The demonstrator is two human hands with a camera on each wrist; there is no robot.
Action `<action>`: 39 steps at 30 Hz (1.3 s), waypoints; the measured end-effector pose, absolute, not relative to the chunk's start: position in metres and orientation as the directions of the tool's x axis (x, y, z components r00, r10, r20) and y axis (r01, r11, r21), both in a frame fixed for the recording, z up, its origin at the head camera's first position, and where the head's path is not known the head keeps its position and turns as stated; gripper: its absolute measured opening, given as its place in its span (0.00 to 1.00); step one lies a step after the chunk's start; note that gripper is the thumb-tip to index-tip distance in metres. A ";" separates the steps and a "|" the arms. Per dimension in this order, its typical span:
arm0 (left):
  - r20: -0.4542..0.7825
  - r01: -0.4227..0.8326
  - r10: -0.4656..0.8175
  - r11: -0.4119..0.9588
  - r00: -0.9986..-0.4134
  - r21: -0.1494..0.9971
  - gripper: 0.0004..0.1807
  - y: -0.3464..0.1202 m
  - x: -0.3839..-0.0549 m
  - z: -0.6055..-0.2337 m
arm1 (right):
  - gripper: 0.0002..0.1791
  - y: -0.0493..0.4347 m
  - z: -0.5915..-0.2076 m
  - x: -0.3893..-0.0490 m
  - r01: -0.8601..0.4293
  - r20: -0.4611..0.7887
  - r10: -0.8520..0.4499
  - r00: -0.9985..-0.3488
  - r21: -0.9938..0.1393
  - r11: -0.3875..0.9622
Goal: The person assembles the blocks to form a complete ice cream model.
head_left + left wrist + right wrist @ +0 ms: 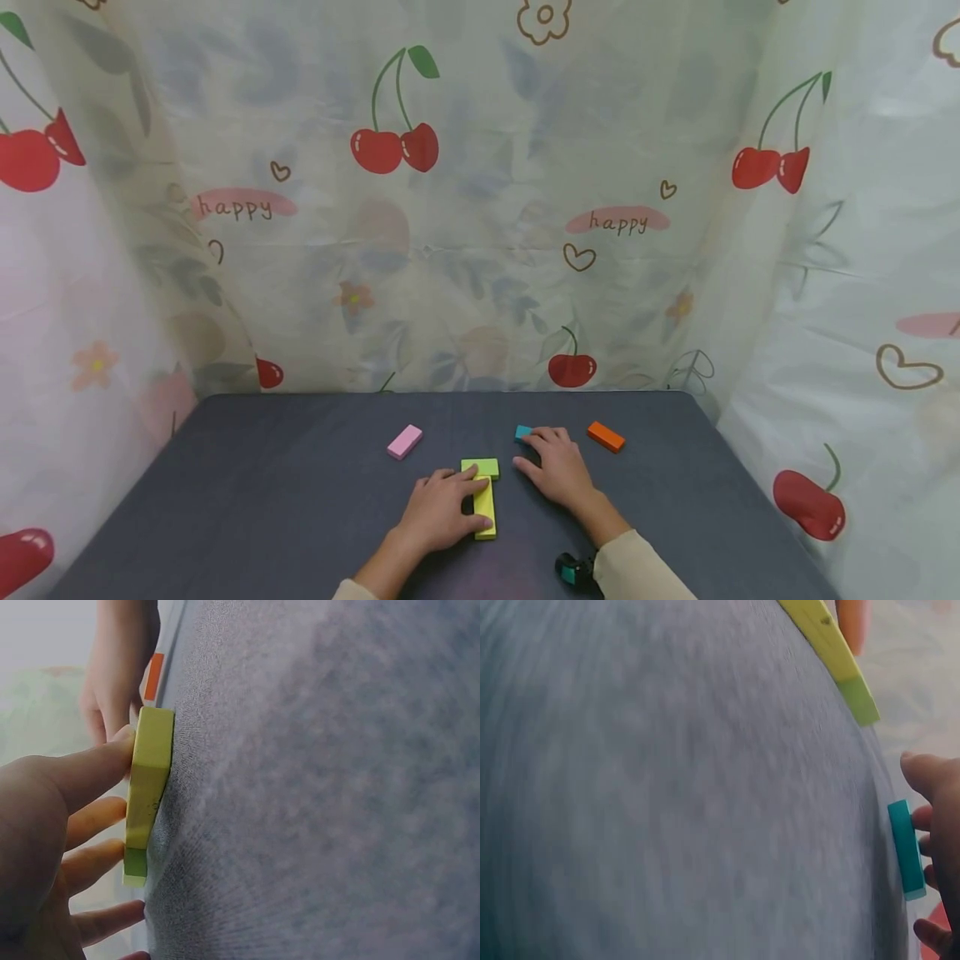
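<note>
Yellow block (486, 504) is butted against the green block (485, 467), so that join looks done; it's lightly covered by the left hand (442, 510), not clenched. Farther right, the blue block (522, 432) is touched by the relaxed right hand (561, 468). Pink block (405, 442), orange block (606, 437): unjoined, too.

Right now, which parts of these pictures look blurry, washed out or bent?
Head view: the yellow block fairly sharp, in soft light; left wrist view: upper left corner pale and washed out, tabletop hazy and blurred; right wrist view: tabletop soft too, its edge bowed, perhaps by lens distortion.
</note>
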State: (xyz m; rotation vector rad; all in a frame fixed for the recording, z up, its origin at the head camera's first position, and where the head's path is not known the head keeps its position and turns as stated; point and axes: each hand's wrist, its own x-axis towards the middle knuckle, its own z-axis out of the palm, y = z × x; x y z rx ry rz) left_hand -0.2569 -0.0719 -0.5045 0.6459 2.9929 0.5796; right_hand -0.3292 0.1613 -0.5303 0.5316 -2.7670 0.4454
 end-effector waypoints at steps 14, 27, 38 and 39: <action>0.031 0.382 0.400 0.847 -0.916 0.370 0.34 -0.073 -0.256 -0.502 | 0.25 0.135 -0.529 -0.323 -0.509 0.353 -0.414 -0.839 -0.240 0.827; 0.046 0.399 0.413 0.835 -0.909 0.380 0.33 -0.075 -0.257 -0.504 | 0.20 0.124 -0.526 -0.323 -0.558 0.337 -0.469 -0.816 -0.249 0.792; 0.057 0.411 0.423 0.826 -0.904 0.386 0.34 -0.075 -0.257 -0.505 | 0.15 0.116 -0.528 -0.320 -0.606 0.366 -0.505 -0.782 -0.256 0.753; 0.058 0.411 0.423 0.826 -0.904 0.386 0.34 -0.075 -0.257 -0.505 | 0.14 0.115 -0.528 -0.319 -0.605 0.361 -0.506 -0.783 -0.258 0.753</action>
